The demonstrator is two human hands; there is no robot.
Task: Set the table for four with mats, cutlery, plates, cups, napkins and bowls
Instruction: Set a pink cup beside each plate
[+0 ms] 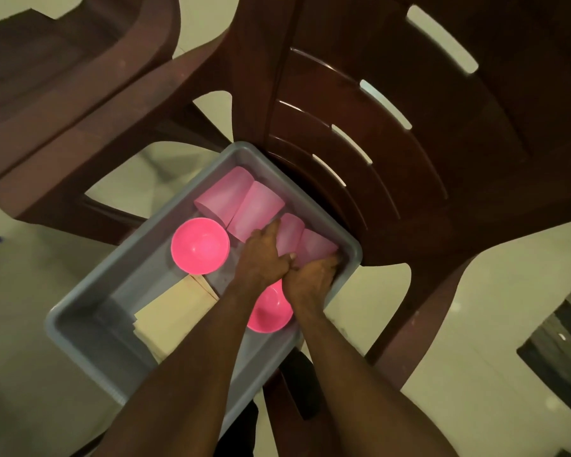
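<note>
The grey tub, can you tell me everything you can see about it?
The grey tub is a rectangular bin that looks like plastic, with a rounded rim and shallow walls. It sits tilted across the picture, its far corner against a dark brown chair. Inside lie four pale pink cups on their sides, two bright pink bowls and beige folded napkins. The left hand and right hand both reach into it at the cups by the right wall.

pink cups (241, 201) lying in tub (80, 324)
</note>
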